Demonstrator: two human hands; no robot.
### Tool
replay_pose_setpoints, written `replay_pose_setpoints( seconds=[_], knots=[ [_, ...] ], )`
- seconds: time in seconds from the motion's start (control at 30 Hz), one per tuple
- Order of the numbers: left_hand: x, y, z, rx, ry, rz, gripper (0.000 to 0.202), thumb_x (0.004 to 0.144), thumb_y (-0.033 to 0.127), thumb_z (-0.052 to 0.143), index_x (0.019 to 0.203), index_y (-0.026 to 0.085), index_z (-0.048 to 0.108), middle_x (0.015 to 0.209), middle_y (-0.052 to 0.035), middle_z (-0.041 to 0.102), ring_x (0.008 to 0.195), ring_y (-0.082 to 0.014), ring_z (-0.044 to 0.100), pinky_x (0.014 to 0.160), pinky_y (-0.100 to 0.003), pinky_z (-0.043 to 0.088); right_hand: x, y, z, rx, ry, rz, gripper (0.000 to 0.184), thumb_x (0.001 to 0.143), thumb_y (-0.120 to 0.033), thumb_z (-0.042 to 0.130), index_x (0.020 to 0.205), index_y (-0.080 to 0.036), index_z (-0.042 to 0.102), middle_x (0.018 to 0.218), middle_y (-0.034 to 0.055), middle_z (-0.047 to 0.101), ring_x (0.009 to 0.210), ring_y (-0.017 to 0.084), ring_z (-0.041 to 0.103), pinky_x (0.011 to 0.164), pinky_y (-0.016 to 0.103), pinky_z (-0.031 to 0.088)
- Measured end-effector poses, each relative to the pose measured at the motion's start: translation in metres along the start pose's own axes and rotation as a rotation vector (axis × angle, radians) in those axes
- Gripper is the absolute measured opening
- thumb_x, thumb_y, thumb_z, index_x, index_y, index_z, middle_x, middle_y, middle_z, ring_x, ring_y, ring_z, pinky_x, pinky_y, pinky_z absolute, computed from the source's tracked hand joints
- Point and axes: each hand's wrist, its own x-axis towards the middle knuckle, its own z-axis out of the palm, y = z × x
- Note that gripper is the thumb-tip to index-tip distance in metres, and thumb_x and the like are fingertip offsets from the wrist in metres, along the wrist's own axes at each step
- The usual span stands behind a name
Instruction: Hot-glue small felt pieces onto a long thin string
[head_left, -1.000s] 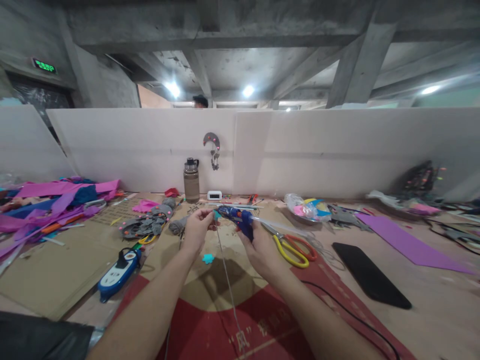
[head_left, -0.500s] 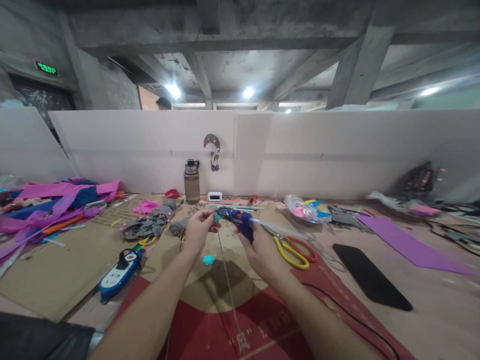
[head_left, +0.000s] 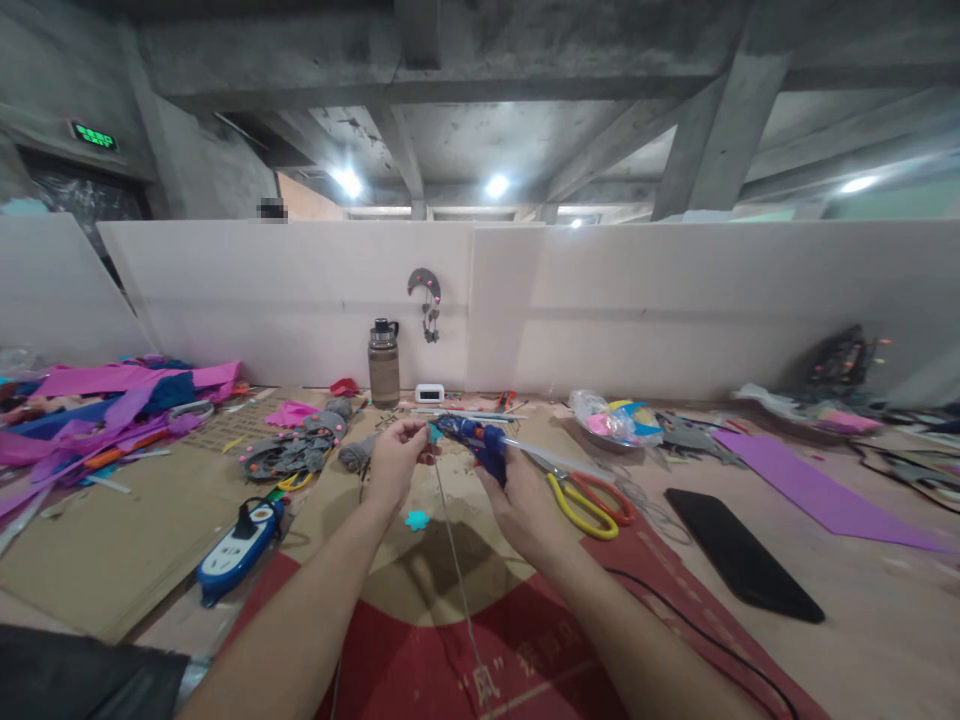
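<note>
the fingers of our left hand [head_left: 391, 465] pinch a teal piece [head_left: 435, 434]; those of our right hand [head_left: 525, 500] clasp a glue gun [head_left: 490, 445]; a dish [head_left: 610, 442] holds multicoloured pieces [head_left: 636, 418].

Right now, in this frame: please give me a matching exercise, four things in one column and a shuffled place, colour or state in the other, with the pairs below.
1. glue gun
2. bottle
3. scissors
4. flower

A. standing upright before the white panel
B. turquoise, lying on the cardboard
C. held in the right hand
D. one yellow handle, one orange-red

Pairs: 1-C, 2-A, 3-D, 4-B
</note>
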Motion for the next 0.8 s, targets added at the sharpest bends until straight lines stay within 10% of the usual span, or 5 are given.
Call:
replay_pose_setpoints(
  seconds=[0.8],
  knots=[
    [-0.0027,0.0071,0.0003,-0.039,0.014,0.008,0.034,0.06,0.037,0.072,0.079,0.013,0.057,0.063,0.0013,0.059,0.05,-0.0118,0.06,0.044,-0.02,0.043,-0.0009,-0.0056,-0.0017,-0.004,-0.006,0.007,0.029,0.084,-0.029,0.044,0.108,-0.014,0.051,0.097,0.0123,0.063,0.091,0.023,0.059,0.08,0.036,0.045]
  ],
)
